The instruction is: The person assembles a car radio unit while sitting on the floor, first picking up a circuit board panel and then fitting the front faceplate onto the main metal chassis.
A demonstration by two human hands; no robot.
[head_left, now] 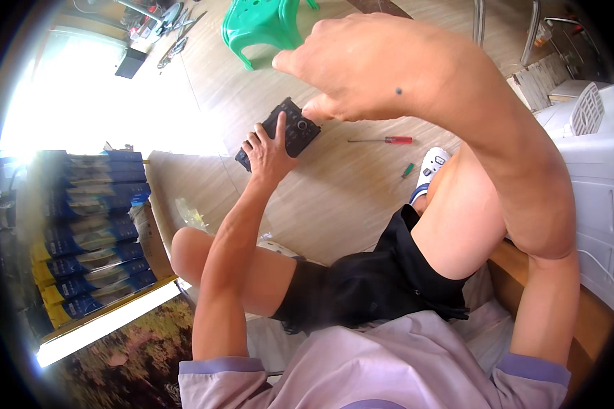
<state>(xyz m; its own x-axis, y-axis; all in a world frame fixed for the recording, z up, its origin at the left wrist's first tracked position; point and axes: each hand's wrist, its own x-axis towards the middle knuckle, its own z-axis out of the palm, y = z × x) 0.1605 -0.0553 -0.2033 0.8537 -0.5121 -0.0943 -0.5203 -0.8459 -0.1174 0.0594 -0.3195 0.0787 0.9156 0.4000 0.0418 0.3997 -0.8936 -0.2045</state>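
Observation:
A black boxy device [299, 136] with a round knob and small raised parts is held out over the floor, tilted. My left hand [271, 155] is closed on its near left side, fingers spread across its face. My right hand [341, 68] reaches in above the device's far right edge. Its thumb is close to the round knob, and its index finger stands apart from the thumb, pointing left. Nothing shows between them; the other fingers are mostly hidden. On the floor to the right lie a red-handled screwdriver [397, 140] and a small green piece [408, 170].
A green plastic stool [262, 27] stands ahead. Stacked blue and yellow boxes [95, 238] fill a shelf on the left. Tools and cables [174, 41] lie at the far left. A pale grey plastic cabinet [600, 184] stands at the right, and metal legs [531, 34] at the far right.

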